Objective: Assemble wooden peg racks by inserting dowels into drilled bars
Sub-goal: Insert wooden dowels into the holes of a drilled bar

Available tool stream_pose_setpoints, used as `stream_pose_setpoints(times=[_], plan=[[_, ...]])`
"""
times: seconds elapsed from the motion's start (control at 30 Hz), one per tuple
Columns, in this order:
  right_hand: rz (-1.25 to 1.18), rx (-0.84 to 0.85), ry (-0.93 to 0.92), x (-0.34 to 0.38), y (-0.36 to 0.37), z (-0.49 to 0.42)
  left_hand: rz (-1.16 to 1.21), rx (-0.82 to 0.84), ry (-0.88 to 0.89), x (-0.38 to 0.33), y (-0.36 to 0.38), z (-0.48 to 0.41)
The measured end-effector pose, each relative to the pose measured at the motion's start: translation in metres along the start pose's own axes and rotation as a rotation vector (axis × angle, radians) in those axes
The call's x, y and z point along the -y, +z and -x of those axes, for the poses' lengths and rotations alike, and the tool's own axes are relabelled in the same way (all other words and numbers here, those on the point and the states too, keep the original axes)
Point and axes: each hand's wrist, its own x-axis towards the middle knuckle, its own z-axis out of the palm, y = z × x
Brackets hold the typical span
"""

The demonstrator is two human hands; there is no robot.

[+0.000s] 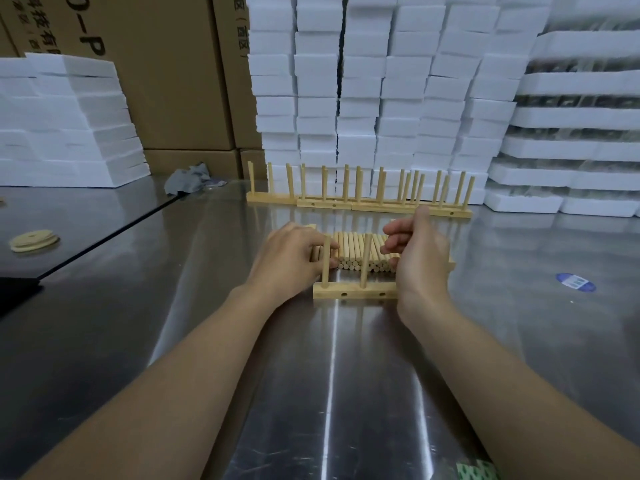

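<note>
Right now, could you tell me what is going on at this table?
A person is building a peg rack on the metal table. The drilled bar nearest them has two dowels standing upright in it. The left hand reaches into the pile of loose dowels behind the bar. The right hand hovers over it, fingers curled. Whether either holds a dowel is unclear. Finished racks line the back.

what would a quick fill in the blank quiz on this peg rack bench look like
1. The near bar shows ___ upright dowels.
2. The loose dowels lie in a pile ___ that bar.
3. The wooden discs lie on the person's ___ side.
Missing words: two; behind; left.
</note>
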Motion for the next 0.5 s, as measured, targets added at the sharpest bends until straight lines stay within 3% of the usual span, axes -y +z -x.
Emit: stream_pose_setpoints(times=[0.23,0.5], plan=[[0.037,0.030,-0.009,0.001,-0.004,0.004,-0.055,-0.051,0.046,-0.004,0.002,-0.001],[0.086,0.081,-0.094,0.000,-0.005,0.005,0.618,-0.371,-0.271,-0.009,-0.016,-0.007]])
